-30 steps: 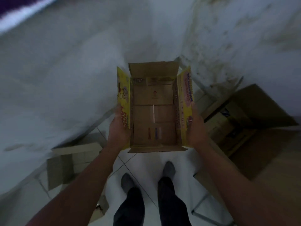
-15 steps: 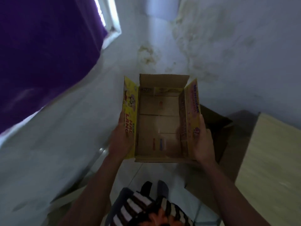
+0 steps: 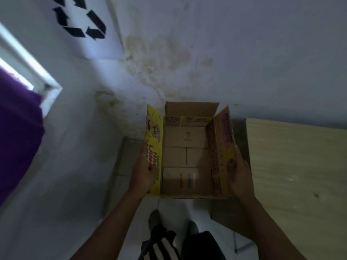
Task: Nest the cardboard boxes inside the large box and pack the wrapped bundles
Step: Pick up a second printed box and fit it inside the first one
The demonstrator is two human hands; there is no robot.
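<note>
- Now holding box (image 3: 185, 152) at frame centre, left hand (image 3: 143, 175) and right hand (image 3: 239, 177) pressing flat against its sides.
- Likely handling light, stiff; gripping low on the walls, not the flaps.

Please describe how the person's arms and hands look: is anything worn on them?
Both forearms are bare up to the frame edge, with no sleeve showing. The left hand and the right hand wear no gloves. No watch, ring or bracelet shows, though the picture is dim and somewhat blurred.
</note>
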